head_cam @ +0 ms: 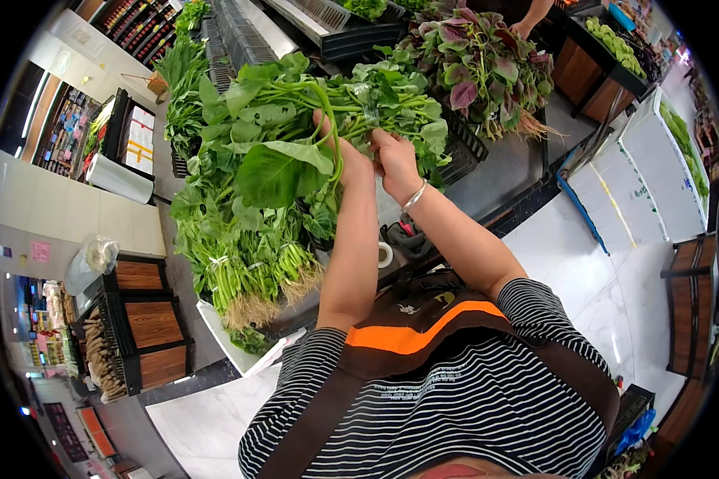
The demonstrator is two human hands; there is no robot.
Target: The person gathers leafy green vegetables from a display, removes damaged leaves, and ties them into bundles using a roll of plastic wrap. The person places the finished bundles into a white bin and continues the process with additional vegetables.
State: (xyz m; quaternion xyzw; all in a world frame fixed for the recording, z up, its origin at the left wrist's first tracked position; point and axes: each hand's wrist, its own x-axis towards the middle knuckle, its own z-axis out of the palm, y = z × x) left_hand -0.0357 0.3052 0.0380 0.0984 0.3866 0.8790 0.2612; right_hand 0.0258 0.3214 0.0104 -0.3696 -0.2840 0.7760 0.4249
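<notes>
My left hand (350, 157) is among long green stems, its thumb raised and a loop of stems with broad leaves (278, 173) lying over it. My right hand (394, 158), with a silver bangle at the wrist, has its fingers curled at the lower edge of a bunch of leafy greens (413, 114). Clear tape (366, 105) goes around the stems of that bunch, just above my right fingers. Whether the right fingertips pinch a stem or the tape cannot be told. Left of and below my hands lie tied bunches of rooted greens (245, 269).
Red-green amaranth (479, 72) lies at upper right, a co-worker's hand (521, 29) behind it. Black slatted crates (464, 149) edge the metal counter (503, 173). A tape roll (384, 255) lies near my apron. White foam boxes (641, 173) stand at right.
</notes>
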